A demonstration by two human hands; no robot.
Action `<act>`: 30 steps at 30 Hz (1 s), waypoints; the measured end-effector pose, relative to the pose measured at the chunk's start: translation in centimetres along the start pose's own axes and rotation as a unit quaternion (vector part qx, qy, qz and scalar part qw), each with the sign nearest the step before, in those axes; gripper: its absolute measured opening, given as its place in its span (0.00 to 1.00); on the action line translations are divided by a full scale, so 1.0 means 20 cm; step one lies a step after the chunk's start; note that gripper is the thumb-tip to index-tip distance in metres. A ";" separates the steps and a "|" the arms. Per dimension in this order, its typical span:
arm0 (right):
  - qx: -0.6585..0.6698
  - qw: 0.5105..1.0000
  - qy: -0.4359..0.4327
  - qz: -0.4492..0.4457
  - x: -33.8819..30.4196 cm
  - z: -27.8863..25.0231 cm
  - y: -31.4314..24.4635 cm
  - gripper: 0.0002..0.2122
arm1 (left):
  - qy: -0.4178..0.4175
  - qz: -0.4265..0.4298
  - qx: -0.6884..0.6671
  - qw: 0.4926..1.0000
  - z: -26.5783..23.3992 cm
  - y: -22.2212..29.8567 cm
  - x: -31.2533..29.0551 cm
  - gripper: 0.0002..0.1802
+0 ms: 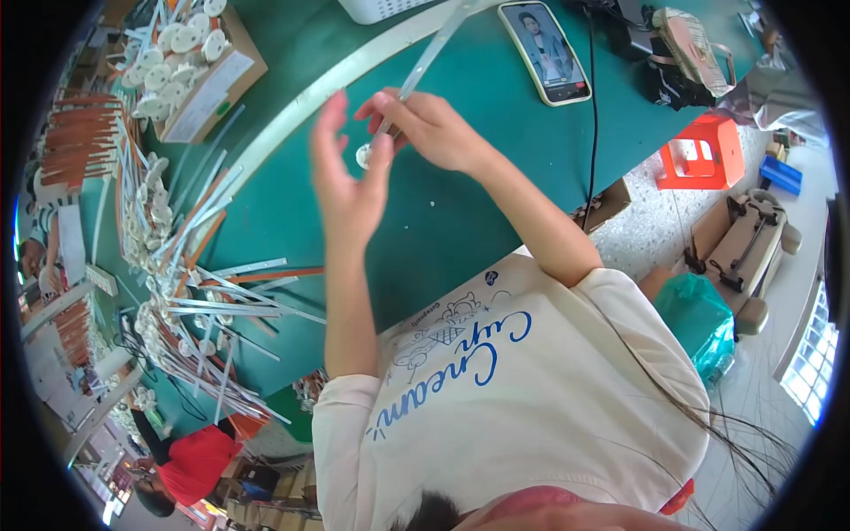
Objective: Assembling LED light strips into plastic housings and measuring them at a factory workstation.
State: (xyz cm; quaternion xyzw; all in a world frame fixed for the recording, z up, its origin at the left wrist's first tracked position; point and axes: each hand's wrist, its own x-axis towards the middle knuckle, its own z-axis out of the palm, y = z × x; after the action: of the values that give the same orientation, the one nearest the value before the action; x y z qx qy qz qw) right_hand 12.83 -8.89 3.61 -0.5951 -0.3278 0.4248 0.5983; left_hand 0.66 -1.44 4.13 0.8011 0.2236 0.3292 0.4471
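My right hand [436, 128] is closed around a thin, pale flat strip [436, 49] with small dots along it. The strip slants up from my fingers toward the top edge of the head view. Beside it my left hand [351, 195] is raised with thumb and fingers spread, slightly blurred. A small white round disc [363, 157] shows between my left thumb and fingers, just below the strip's lower end. Whether the disc is joined to the strip I cannot tell. Both hands are over the green table [460, 195].
Many white and orange strips with white round ends [204, 305] are heaped at the left. A cardboard box [212, 97] holds white discs. A phone [547, 55] lies at the far side, by a black cable [594, 133]. An orange stool [704, 155] stands right; another person [195, 465] is lower left.
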 end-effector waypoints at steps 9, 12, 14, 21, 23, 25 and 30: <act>0.036 0.999 0.024 -0.006 -0.07 -0.13 0.08 0.14 | -0.019 0.037 0.093 0.995 0.10 -0.23 -0.12 0.19; -0.008 0.999 0.040 -0.001 -0.09 -0.16 0.09 0.11 | -0.002 0.054 0.113 0.992 0.10 -0.22 -0.13 0.19; -0.028 0.999 0.038 -0.003 -0.11 -0.15 0.09 0.08 | -0.017 0.054 0.126 0.990 0.11 -0.23 -0.14 0.18; -0.129 0.990 0.061 0.011 -0.09 -0.11 0.07 0.08 | 0.006 0.033 0.106 0.994 0.11 -0.23 -0.15 0.15; -0.169 0.983 0.062 0.022 -0.09 -0.11 0.06 0.08 | 0.003 0.021 0.097 0.995 0.13 -0.23 -0.15 0.16; -0.240 0.969 0.051 0.020 -0.09 -0.12 0.05 0.08 | 0.002 0.009 0.092 0.996 0.13 -0.23 -0.15 0.16; -0.266 0.964 0.021 0.005 -0.05 -0.15 0.01 0.07 | -0.018 0.036 0.037 0.999 0.12 -0.25 -0.15 0.26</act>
State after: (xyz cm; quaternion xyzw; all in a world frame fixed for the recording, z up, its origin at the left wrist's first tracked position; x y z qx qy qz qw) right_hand 15.06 -11.18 3.27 -0.7430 -0.4133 0.3128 0.4234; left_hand 0.12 -2.20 -2.12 0.8303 0.1985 0.3224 0.4089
